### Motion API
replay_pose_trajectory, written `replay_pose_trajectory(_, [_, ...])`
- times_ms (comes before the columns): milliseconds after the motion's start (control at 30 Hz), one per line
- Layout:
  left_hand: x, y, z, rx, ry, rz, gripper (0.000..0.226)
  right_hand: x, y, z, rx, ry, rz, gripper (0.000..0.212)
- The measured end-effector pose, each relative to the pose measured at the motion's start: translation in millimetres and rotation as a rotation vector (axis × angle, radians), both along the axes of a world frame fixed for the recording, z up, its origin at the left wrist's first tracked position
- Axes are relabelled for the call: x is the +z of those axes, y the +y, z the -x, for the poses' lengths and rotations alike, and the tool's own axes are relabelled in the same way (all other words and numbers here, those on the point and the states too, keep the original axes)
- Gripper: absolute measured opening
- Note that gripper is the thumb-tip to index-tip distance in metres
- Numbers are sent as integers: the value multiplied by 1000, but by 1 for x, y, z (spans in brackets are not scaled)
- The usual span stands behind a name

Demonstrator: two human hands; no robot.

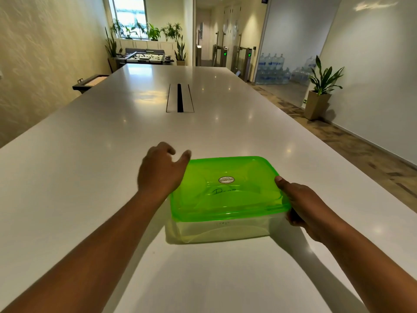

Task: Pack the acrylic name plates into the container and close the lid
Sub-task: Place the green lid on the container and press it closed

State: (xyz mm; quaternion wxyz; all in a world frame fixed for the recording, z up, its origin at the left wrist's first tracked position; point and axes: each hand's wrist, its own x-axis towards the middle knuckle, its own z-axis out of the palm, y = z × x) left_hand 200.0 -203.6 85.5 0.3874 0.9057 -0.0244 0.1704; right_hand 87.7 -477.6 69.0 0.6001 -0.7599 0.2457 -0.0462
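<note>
Left hand [161, 171] sits at the far-left corner of the green lid [228, 188], fingers loosely curled and thumb spread toward the rim — holding nothing, apparently placed to press that corner down. The lid lies over the clear container [225, 229], which stands on the white table [90, 154] directly before the person. A name plate [223, 192] with handwriting shows faintly through the lid, so packing appears done. Right hand [300, 204] pinches the lid's right edge — thumb on top, fingers beneath — likely to steady the box while sealing. Whether the lid is fully seated cannot be told.
</note>
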Motion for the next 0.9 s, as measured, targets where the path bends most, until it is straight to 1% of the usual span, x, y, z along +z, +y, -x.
replay_pose_trajectory(67, [-12, 13, 21, 45, 54, 52, 40, 0, 1, -1, 3, -3, 57, 47])
replay_pose_trajectory(100, [-17, 15, 32, 38, 100, 113, 39, 0, 2, -2, -1, -12, 77, 47])
replay_pose_trajectory(167, [-25, 12, 50, -7, 197, 336, 33, 0, 6, -3, -11, -40, 72, 46])
replay_pose_trajectory(233, [-27, 3, 61, -66, 264, 567, 23, -1, 10, -2, -8, -66, 37, 44])
replay_pose_trajectory(267, [-29, -1, 64, -81, 269, 635, 22, -2, 12, -1, -1, -76, 24, 44])
replay_pose_trajectory(300, [-30, -5, 66, -73, 263, 668, 27, -3, 14, -1, 8, -85, 19, 44])
replay_pose_trajectory(367, [-32, -9, 68, -18, 259, 689, 43, -4, 16, 1, 16, -103, 34, 43])
replay_pose_trajectory(433, [-33, -9, 66, 1, 263, 686, 49, -3, 16, 0, 33, -97, 50, 42])
replay_pose_trajectory(500, [-31, -8, 65, -13, 277, 671, 47, 1, 12, -1, 70, -48, 68, 45])
replay_pose_trajectory(567, [-26, -2, 59, -11, 297, 672, 47, 8, 6, -4, 110, 36, 141, 51])
replay_pose_trajectory(667, [-20, 4, 43, 57, 312, 658, 47, 21, -3, -20, 103, 90, 223, 60])
replay_pose_trajectory(767, [-20, 4, 30, 114, 314, 568, 39, 29, -2, -43, 85, 95, 186, 62])
replay_pose_trajectory(833, [-21, 1, 24, 112, 330, 554, 37, 32, 1, -58, 106, 130, 124, 55])
replay_pose_trajectory(900, [-21, 2, 18, 108, 364, 543, 40, 33, 2, -71, 121, 162, 69, 50])
